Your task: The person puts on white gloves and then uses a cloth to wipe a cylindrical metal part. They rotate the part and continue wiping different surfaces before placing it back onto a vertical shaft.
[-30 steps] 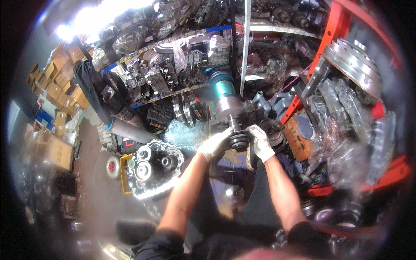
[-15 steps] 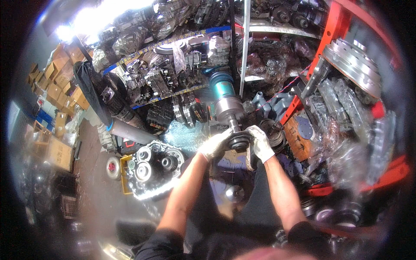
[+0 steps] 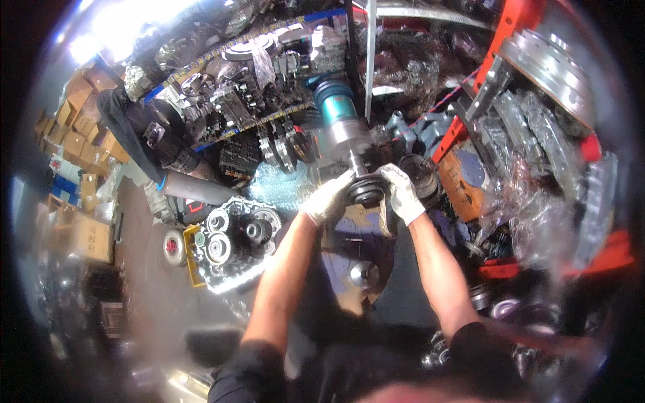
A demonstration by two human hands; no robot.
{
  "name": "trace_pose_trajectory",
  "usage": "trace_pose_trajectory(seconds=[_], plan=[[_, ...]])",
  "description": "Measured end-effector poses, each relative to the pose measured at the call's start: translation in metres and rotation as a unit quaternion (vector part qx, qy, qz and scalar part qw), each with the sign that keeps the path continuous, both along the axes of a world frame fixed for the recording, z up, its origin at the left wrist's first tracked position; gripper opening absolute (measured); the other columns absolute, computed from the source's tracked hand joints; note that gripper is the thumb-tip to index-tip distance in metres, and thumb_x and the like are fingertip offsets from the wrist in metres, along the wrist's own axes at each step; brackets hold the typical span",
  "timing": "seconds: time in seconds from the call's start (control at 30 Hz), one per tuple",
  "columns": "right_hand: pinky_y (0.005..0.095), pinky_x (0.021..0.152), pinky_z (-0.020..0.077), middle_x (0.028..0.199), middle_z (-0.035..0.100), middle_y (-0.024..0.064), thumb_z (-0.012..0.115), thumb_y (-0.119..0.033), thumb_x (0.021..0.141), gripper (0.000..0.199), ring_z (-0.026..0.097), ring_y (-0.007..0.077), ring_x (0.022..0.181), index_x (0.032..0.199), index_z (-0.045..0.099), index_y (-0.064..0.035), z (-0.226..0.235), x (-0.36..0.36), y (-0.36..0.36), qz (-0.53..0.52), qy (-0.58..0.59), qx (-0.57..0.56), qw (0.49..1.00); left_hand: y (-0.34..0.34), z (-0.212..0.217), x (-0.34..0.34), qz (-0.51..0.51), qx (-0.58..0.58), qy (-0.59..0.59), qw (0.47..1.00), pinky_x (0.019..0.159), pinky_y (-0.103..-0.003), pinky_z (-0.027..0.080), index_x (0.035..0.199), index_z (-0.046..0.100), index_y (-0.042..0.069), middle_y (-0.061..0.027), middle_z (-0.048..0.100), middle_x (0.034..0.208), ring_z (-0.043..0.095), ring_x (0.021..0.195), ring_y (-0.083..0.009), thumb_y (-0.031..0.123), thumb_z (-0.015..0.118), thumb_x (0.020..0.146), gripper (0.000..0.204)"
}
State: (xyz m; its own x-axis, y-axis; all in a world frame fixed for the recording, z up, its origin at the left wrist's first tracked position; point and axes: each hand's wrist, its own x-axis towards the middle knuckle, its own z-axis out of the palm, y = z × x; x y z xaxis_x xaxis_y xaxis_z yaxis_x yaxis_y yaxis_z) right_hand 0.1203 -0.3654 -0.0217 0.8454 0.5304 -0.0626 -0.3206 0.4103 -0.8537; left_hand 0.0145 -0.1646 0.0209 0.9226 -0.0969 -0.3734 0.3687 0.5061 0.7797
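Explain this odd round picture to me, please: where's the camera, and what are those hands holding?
There's no robot here. A person wears a camera on the head; its wide lens looks down and bends straight edges. The white-gloved left hand and right hand seem to hold a dark ringed part between them, below a teal-and-silver cylinder; their grip is partly hidden. Left of them is a metal casing with gears. A silver disc lies lower down, and crowded shelves fill the background.

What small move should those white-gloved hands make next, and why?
Perhaps steady the black, round, ringed part: the white-gloved left hand and white-gloved right hand hold its opposite sides, and it lines up with the silver metal shaft.
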Motion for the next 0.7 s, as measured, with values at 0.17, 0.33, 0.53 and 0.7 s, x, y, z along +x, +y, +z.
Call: trace_pose_trajectory(seconds=[0.17,0.33,0.53,0.7], plan=[[0.0327,0.089,0.0536,0.101,0.071,0.0017,0.064,-0.017,0.102,0.013,0.067,0.0147,0.097,0.106,0.073,-0.0085,-0.002,0.001,0.000,-0.005,0.013,-0.029,0.999,0.008,-0.016,0.007,-0.006,0.064,-0.004,0.998,0.083,-0.034,0.057,0.134,0.066,0.007,-0.0093,0.073,0.116,0.068,0.097,-0.0180,0.048,0.057,0.112,0.048],[0.0318,0.095,0.0509,0.101,0.070,0.0021,0.064,-0.013,0.102,0.011,0.066,0.0144,0.102,0.105,0.072,-0.0065,-0.003,0.001,0.000,-0.010,0.019,-0.009,1.000,0.016,-0.031,0.011,-0.034,0.020,-0.003,0.999,0.078,-0.034,0.048,0.135,0.066,0.009,-0.0057,0.070,0.116,0.061,0.093,-0.0158,0.050,0.057,0.111,0.049],[0.0321,0.093,0.0518,0.101,0.070,0.0022,0.064,-0.014,0.102,0.011,0.066,0.0146,0.100,0.105,0.072,-0.0068,-0.003,0.003,0.000,-0.002,0.017,-0.012,1.000,0.004,-0.026,0.011,0.001,0.048,-0.061,0.997,0.065,-0.026,0.047,0.127,0.071,0.013,0.0002,0.069,0.102,0.059,0.080,-0.0087,0.051,0.057,0.111,0.044],[0.0327,0.095,0.0525,0.102,0.071,0.0031,0.065,-0.014,0.102,0.011,0.067,0.0153,0.102,0.106,0.072,-0.0068,-0.002,0.003,-0.001,0.002,0.019,-0.007,1.000,0.002,-0.016,0.008,0.011,-0.026,-0.065,0.997,0.094,-0.032,0.053,0.133,0.067,0.007,-0.0053,0.071,0.121,0.063,0.109,-0.0132,0.045,0.061,0.111,0.044]])
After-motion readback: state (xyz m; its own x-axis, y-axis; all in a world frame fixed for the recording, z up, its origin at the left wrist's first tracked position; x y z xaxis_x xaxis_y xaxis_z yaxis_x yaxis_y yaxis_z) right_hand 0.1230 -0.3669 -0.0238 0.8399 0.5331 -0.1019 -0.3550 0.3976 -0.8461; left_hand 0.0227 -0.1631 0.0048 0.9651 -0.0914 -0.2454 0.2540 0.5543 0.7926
